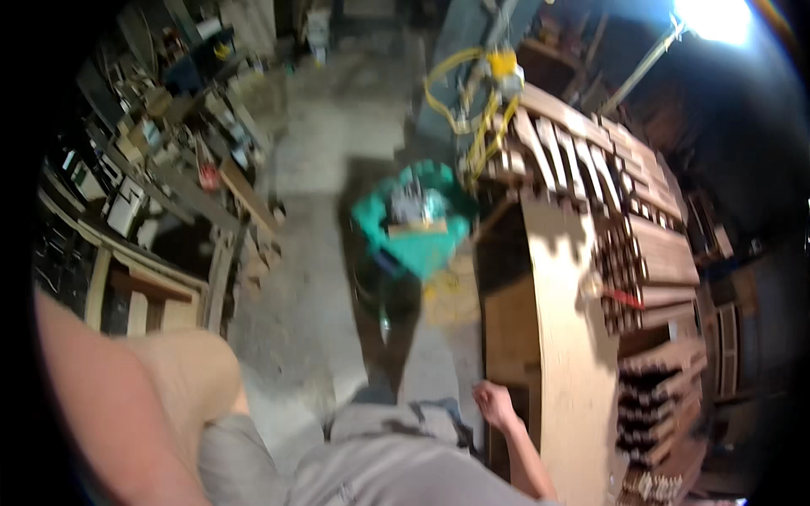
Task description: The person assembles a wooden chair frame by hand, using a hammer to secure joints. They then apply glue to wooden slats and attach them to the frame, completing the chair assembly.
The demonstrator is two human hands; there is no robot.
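Note:
My right hand [494,403] hangs low beside my grey shirt, close to the near end of a long light-wood board [565,337]. Its fingers look curled in, and no object shows in them, though the picture is slightly blurred. At the lower left a large bare arm [110,405] crosses the edge of the picture beside khaki cloth [181,371]. My left hand does not show. Ahead on the floor stands a green plastic-lined bin [426,249] holding crumpled clear plastic and a small wood piece [418,228].
Stacked shaped wooden parts [658,253] fill the right side. A yellow cable [456,76] hangs from a post beyond the bin. Wood offcuts [156,126] and a wooden frame [143,295] crowd the left. Concrete floor [316,160] runs up the middle; a lamp [713,17] shines at top right.

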